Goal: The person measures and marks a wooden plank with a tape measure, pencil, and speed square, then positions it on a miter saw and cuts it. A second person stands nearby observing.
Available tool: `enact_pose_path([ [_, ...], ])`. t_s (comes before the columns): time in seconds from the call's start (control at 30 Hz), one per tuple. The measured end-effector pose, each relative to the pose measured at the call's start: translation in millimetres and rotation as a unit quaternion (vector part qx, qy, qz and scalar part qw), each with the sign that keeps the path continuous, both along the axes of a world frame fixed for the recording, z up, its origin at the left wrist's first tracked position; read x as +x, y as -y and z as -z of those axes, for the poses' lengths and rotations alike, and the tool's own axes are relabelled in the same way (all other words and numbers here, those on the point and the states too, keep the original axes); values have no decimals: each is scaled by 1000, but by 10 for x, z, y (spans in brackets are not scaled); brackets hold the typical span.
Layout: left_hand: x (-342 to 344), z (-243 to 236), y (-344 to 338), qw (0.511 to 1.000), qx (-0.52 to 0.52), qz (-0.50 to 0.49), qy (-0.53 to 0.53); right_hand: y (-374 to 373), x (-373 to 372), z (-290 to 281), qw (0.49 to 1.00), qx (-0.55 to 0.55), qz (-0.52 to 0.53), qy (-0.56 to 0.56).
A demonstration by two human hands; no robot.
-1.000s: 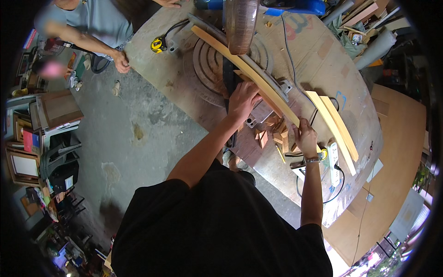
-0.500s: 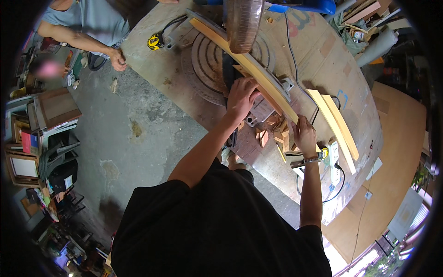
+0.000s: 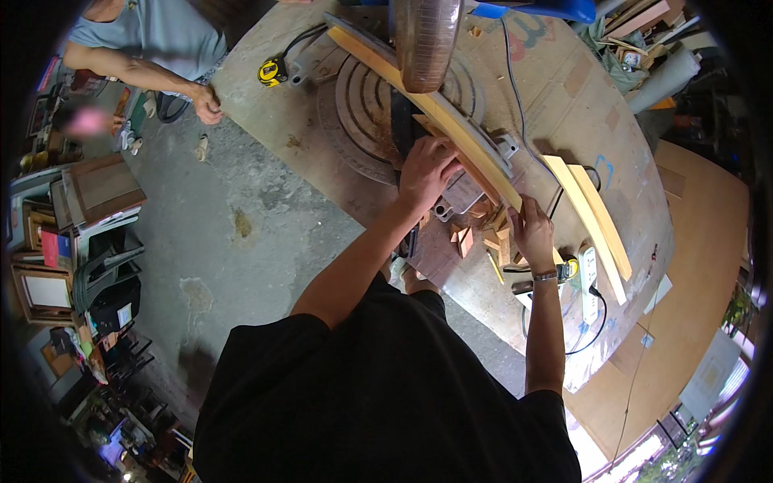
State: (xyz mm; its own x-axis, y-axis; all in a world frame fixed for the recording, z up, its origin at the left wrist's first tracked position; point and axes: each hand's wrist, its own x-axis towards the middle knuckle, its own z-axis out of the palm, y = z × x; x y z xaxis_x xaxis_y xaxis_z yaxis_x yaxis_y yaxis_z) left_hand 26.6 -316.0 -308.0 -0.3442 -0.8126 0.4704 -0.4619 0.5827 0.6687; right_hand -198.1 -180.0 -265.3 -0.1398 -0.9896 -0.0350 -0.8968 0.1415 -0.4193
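Note:
A long, pale wooden strip lies across the round base of what looks like a mitre saw, along its grey metal fence. My left hand is closed at the near side of the strip, with fingers and thumb pressed on a shorter, reddish wooden piece beside it. My right hand grips the strip's near right end between thumb and fingers. A brownish see-through cylinder hangs over the strip and hides part of the saw.
Wood offcuts and a pencil lie by my right hand. Beyond are a white power strip, cables and two pale strips. A yellow tape measure sits far left, near another person's hand.
The whole view has shifted slightly. Both hands keep their places on the wood, and the strip stays along the fence.

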Motion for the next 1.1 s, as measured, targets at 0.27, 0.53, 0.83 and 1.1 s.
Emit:
enact_pose_path([
  [0.27,-77,-25,-54,1000,-13,-22,-4,59,17,60,1000,-21,1,22],
  [0.53,-141,-30,-121,999,-24,2,29,151,66,10,1000,-17,-7,24],
  [0.83,-128,38,-125,999,-7,-21,33,146,14,-34,998,48,3,27],
  [1.1,-103,56,-89,998,16,-49,22,264,76,85,999,9,-32,-16],
])
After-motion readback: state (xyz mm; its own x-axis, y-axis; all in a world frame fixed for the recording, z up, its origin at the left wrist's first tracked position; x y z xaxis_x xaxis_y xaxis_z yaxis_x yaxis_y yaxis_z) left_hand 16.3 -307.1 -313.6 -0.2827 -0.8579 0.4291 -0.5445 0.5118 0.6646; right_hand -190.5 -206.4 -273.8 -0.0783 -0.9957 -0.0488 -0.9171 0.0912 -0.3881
